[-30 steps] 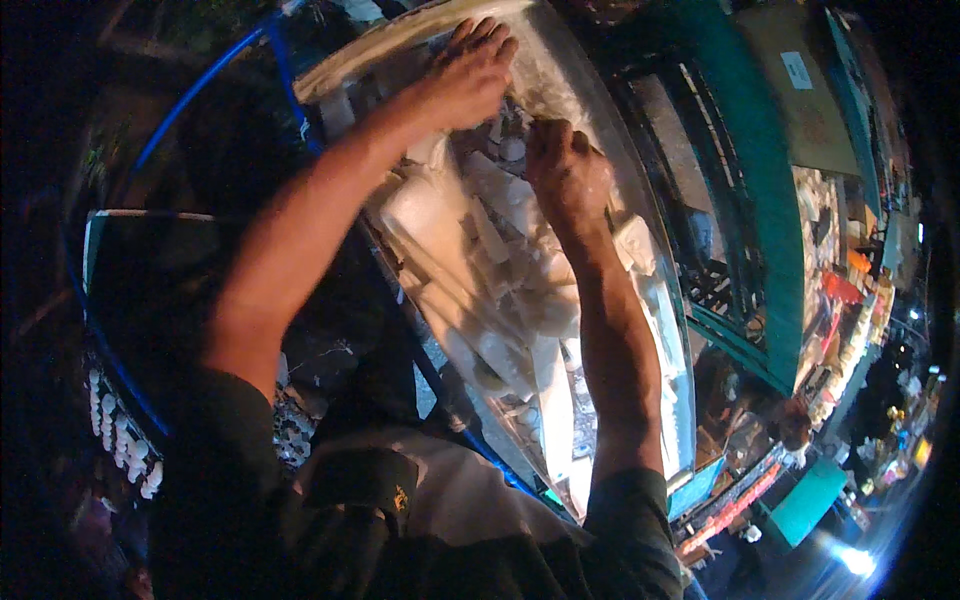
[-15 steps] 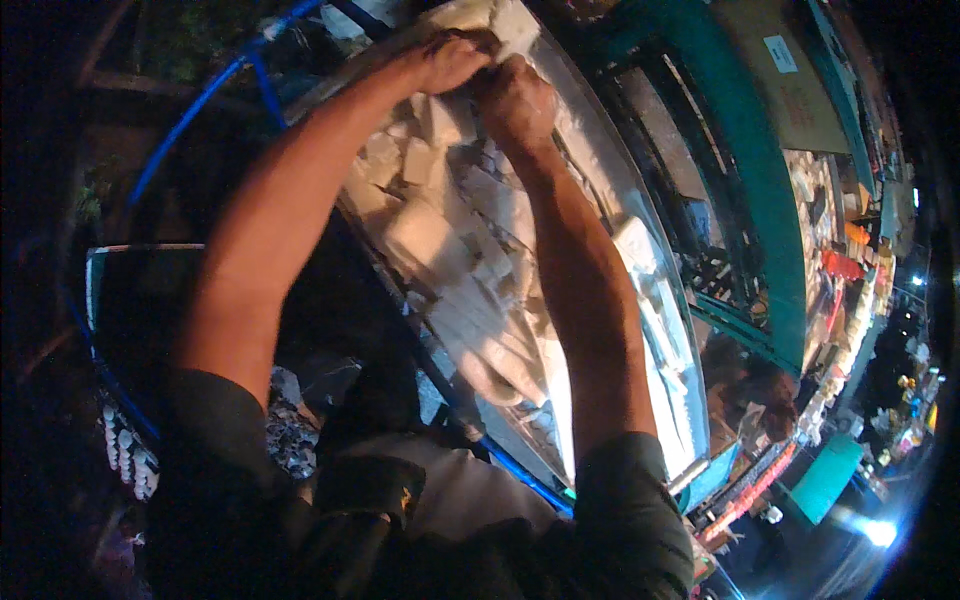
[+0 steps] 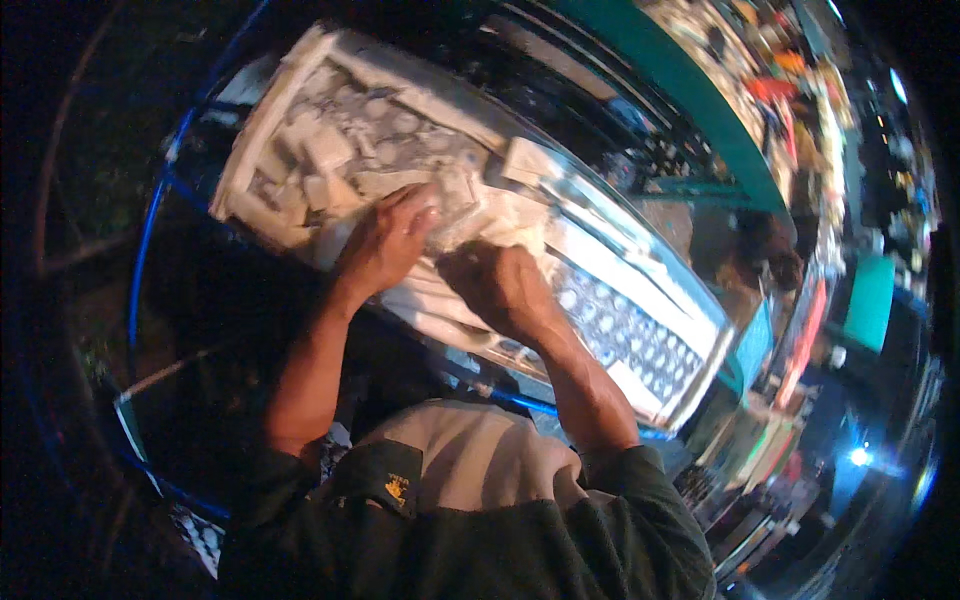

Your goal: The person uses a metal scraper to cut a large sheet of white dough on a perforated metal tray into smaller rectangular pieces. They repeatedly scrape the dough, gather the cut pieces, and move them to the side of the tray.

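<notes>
A long, shallow case [image 3: 265, 125] lies slantwise in front of me, filled with pale pieces. My left hand [image 3: 392, 240] is over its middle, fingers bent round the edge of a pale, block-like piece [image 3: 460, 203]. Close beside it, my right hand [image 3: 508, 285] is closed, knuckles up, at the near edge of a crumpled pale sheet [image 3: 512, 218]. Whatever lies in the right fingers is hidden, and blur softens both hands. Loose pale blocks [image 3: 325, 148] are heaped toward the case's left end. Rows of small round items [image 3: 625, 325] fill its right end.
A blue metal bar [image 3: 145, 240] curves along the left, and another blue rail [image 3: 525, 402] runs along the case's near side. Beyond the case stands a green frame [image 3: 690, 95]. Coloured goods [image 3: 775, 90] and a bright lamp [image 3: 859, 457] appear at the right.
Both hands have come back from the case's far end to its middle, closer to me. My view has turned, so the case lies more crosswise and the round items show.
</notes>
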`<state>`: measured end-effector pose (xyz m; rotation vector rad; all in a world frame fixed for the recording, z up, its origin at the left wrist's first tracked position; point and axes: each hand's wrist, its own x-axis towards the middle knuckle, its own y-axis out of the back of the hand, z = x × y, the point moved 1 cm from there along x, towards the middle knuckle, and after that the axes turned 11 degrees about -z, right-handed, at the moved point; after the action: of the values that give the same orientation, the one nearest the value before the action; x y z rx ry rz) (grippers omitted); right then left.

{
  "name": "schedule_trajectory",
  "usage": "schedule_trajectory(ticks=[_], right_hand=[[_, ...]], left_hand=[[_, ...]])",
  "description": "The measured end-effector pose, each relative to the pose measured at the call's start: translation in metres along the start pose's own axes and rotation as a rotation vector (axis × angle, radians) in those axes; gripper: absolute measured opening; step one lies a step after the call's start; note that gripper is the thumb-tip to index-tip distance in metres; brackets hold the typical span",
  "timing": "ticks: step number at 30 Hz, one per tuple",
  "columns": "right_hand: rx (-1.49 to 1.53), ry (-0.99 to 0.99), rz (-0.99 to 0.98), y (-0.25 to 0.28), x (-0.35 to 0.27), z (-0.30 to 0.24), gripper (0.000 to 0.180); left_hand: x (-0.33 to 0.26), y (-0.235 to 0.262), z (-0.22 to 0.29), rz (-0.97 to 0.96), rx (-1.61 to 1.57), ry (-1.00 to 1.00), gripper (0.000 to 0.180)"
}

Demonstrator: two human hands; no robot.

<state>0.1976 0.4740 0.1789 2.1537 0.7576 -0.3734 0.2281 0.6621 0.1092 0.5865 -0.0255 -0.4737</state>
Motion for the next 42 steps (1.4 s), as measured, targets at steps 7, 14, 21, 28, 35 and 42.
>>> schedule_trajectory(ticks=[7,14,21,28,35,42], right_hand=[[0.511,-0.147,-0.066,-0.023,-0.139,0.070,0.044],[1.121,-0.206,0.388,-0.064,-0.242,0.148,0.034],[1.252,-0.238,0.708,-0.088,-0.340,0.230,0.034],[0.434,-0.537,0.816,-0.005,-0.374,0.331,0.047],[-0.253,-0.701,0.825,0.023,-0.352,0.418,0.031],[-0.042,-0.804,0.585,-0.019,-0.408,0.378,0.028]], left_hand=[[0.076,-0.025,0.049,-0.130,0.389,-0.233,0.041],[0.154,-0.201,0.102,-0.414,0.778,-0.418,0.079],[0.114,-0.265,0.098,-0.465,0.801,-0.209,0.096],[0.115,-0.280,0.143,-0.530,0.820,-0.059,0.089],[0.070,-0.380,0.189,-0.542,1.007,-0.093,0.079],[-0.019,-0.360,0.206,-0.782,0.970,-0.104,0.076]])
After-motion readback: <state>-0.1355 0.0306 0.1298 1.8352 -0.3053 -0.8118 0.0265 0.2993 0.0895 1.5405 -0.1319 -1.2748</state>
